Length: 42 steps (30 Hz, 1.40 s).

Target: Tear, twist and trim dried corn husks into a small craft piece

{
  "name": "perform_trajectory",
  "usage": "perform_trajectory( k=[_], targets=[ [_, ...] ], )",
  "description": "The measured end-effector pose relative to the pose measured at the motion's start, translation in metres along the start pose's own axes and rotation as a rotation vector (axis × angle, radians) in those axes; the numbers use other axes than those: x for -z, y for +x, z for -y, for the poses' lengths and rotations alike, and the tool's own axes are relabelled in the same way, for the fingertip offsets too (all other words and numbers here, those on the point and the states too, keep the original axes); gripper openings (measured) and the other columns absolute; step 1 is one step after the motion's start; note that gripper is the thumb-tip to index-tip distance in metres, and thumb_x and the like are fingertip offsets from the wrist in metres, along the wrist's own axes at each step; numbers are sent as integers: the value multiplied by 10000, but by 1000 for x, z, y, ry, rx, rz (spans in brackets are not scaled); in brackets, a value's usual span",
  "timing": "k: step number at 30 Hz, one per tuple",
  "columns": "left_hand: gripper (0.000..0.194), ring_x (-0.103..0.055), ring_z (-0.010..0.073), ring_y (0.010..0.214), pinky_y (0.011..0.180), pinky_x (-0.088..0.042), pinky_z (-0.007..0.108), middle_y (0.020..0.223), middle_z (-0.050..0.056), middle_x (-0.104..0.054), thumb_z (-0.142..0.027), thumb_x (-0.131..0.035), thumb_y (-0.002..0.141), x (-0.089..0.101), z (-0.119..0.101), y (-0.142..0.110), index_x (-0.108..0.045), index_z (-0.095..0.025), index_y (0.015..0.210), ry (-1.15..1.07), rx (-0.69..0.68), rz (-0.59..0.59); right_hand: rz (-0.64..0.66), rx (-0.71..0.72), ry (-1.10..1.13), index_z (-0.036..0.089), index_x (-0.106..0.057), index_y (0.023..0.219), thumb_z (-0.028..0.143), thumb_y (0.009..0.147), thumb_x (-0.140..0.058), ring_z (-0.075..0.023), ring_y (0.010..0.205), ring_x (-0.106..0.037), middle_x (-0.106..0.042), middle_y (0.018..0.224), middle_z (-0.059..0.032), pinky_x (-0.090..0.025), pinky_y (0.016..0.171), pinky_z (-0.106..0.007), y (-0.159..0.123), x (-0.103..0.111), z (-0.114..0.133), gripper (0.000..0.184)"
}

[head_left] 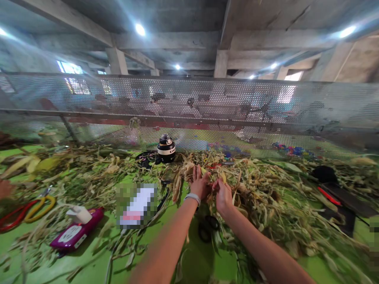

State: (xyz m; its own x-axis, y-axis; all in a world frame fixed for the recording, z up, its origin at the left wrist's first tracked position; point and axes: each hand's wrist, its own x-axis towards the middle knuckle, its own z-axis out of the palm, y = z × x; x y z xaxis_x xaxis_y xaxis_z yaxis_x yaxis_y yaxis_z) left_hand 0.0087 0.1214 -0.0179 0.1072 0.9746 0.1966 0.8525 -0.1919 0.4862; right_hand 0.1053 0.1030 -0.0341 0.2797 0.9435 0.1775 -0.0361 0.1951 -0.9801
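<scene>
My left hand (199, 184), with a pale band on its wrist, is in the heap of dried plants (254, 185), its fingers bent over dry leaves and stalks. Close beside it, my right hand (223, 196) is closed, thumb and fingers pinching a yellowish dry piece of plant. The two hands nearly meet, and their fingertips are partly hidden among the leaves. Below them, black-handled scissors (209, 228) lie on the green table (198, 260) between my forearms.
On the left are a phone (139, 207), a purple power bank (78, 230) with a white plug, and red-and-yellow-handled scissors (40, 209). A black jar-like container (166, 149) stands before the perforated metal screen (189, 102). Dark items with a red strip (329, 196) lie at right.
</scene>
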Motion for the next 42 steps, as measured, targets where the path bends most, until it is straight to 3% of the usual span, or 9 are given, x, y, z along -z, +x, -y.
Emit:
perform_trajectory(
  k=[5,9,13,16,21,24,28,35,42],
  targets=[
    [568,-63,404,1346,917,-283,649,1491,157,-126,-492,-593,712,4,18,15,-471,-271,1220,-93,118,76,-54,-40,84,253,-300,572,559,808,-295,-176,536,-516,-390,444,29,-479,607,-317,21,33,21,387],
    [620,-36,385,1353,962,-267,587,1489,155,-141,-541,-580,702,7,23,26,-449,-254,1236,-77,118,55,-55,-84,133,235,-423,644,542,796,-377,-198,646,-604,-569,564,-20,-500,646,-332,32,61,41,345],
    [707,-100,355,1354,994,-284,489,1465,203,-183,-486,-585,725,16,16,31,-355,-171,1315,-25,96,-80,105,-279,283,205,-544,785,349,766,-498,-229,807,-656,-687,766,-70,-512,717,-358,3,60,44,153],
    [721,-173,382,1329,991,-302,474,1457,209,-189,-398,-657,685,33,4,15,-372,-147,1298,15,53,-152,170,-398,378,190,-571,830,272,760,-465,-233,882,-654,-703,851,-90,-511,749,-365,-18,53,45,152],
    [300,-469,259,1130,958,-372,393,1163,130,-518,-355,-504,818,59,-14,-49,-546,-172,1052,-58,-300,-356,244,-422,413,193,-614,813,249,741,-449,-200,868,-650,-709,848,-64,-505,749,-304,-31,39,59,188],
    [345,-585,210,881,777,-475,331,976,80,-597,-419,-577,762,60,-13,-79,-561,-189,1018,-218,-389,-178,294,-441,485,198,-624,749,264,722,-501,-206,835,-645,-710,802,-46,-503,682,-291,-41,25,65,142],
    [334,-606,173,833,739,-469,277,970,60,-651,-337,-507,821,54,1,-92,-518,-202,1126,-471,-346,-6,343,-468,547,207,-656,727,329,746,-519,-207,808,-635,-709,758,-38,-488,689,-292,-56,12,65,184],
    [236,-531,144,584,562,-398,258,690,38,-611,-326,-385,858,47,14,-98,-552,-159,865,-505,-182,-15,394,-426,365,199,-633,725,382,650,-662,-195,664,-627,-682,657,-15,-458,578,-272,-65,12,58,200],
    [323,-510,147,599,558,-408,265,635,15,-569,-459,-456,794,47,14,-98,-566,-165,718,-1064,36,176,291,-347,225,166,-600,700,395,559,-738,-115,462,-518,-593,548,26,-389,451,-226,-60,11,49,302]
  ],
)
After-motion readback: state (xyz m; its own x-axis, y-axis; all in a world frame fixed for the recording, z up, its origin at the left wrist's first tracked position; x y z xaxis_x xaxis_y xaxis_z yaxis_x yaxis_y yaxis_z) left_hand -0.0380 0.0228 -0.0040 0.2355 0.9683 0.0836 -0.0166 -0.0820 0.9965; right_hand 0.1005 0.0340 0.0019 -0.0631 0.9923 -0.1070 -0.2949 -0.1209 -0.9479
